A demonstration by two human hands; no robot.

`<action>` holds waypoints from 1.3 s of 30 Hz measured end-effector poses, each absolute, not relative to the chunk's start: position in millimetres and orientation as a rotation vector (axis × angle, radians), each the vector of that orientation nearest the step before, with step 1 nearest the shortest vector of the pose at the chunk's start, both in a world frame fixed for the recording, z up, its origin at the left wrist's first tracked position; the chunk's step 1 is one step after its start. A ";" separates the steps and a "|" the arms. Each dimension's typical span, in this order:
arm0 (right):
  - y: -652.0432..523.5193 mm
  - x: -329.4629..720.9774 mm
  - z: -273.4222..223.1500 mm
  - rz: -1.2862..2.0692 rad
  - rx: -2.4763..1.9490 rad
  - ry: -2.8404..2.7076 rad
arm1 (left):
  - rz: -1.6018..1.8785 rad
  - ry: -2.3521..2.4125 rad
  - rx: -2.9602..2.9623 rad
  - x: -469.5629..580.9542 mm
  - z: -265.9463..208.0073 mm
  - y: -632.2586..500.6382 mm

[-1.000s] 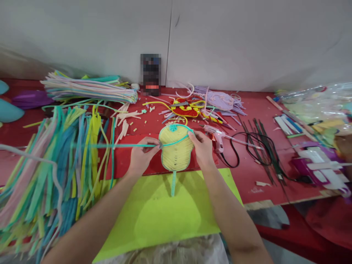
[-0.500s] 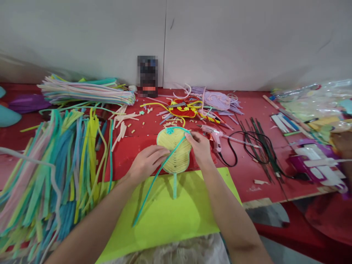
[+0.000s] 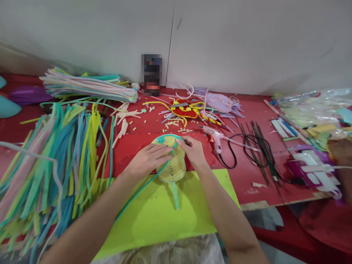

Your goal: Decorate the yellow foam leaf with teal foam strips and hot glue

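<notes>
A pale yellow fan [image 3: 178, 163] made of rows of pipe cleaners, with teal edging and a small teal flower at its top left, is held over the lime-green sheet [image 3: 154, 223]. Its pale teal handle [image 3: 176, 196] points toward me. A long teal pipe cleaner [image 3: 140, 191] runs along the fan's top rim, then bends down across its face to the lower left. My right hand [image 3: 194, 150] pinches it against the fan's upper right edge. My left hand [image 3: 150, 158] covers the fan's left side, fingers closed on the pipe cleaner; its thumb is hidden.
Bundles of coloured pipe cleaners [image 3: 63, 146] lie at left. A pink glue gun [image 3: 216, 139] with a black cord rests to the right, near dark stems [image 3: 258, 146]. A phone-like pixelated object [image 3: 151, 73] leans on the wall. A purple-and-white power strip [image 3: 313, 168] sits far right.
The fan has shifted left and tilted, its handle end now nearer me. My left hand has moved further along the teal pipe cleaner, whose free end now reaches further left, behind my forearm.
</notes>
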State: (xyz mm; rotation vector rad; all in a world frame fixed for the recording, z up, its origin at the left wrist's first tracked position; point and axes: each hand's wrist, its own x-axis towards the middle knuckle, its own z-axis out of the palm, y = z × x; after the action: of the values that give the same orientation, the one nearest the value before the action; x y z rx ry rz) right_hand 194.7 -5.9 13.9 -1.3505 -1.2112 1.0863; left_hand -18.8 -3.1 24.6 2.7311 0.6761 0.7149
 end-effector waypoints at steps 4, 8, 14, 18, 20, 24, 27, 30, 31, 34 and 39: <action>-5.9 194.4 12.0 1.094 -1.357 -1.208 | 0.718 0.662 2.711 -19.8 27.3 -3.5; -5.0 196.8 11.1 1.036 -1.359 -1.183 | 0.768 0.628 2.722 -18.2 24.4 -5.0; -4.3 198.4 11.7 0.964 -1.360 -1.134 | 0.907 1.000 2.523 -8.3 19.5 -8.5; -4.3 197.4 13.0 0.950 -1.365 -1.130 | 0.753 1.159 2.572 -0.3 22.8 -12.4; -3.9 197.8 14.3 0.962 -1.361 -1.118 | 0.673 1.200 2.637 2.7 27.6 -15.0; -3.4 199.5 16.4 1.047 -1.302 -1.047 | 0.553 1.186 2.759 4.4 45.5 -19.3; -4.1 200.2 17.3 1.104 -1.242 -0.974 | 0.486 1.180 2.841 2.8 59.6 -20.1; -5.6 200.3 18.8 1.139 -1.194 -0.933 | 0.569 1.110 2.981 0.2 64.8 -19.6; -6.1 200.2 19.5 1.150 -1.181 -0.926 | 0.607 1.089 3.010 -0.6 64.4 -19.4; -7.4 200.2 21.5 1.185 -1.137 -0.916 | 0.671 1.080 3.025 -1.3 60.0 -19.4; -8.4 199.3 22.0 1.202 -1.149 -0.919 | 0.660 1.185 2.914 5.2 50.2 -21.1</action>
State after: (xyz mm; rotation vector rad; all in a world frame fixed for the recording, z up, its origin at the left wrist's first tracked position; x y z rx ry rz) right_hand 199.3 -8.4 22.0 -1.1488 -0.9193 1.2021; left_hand 5.2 -21.1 50.2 2.9144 1.1853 0.6605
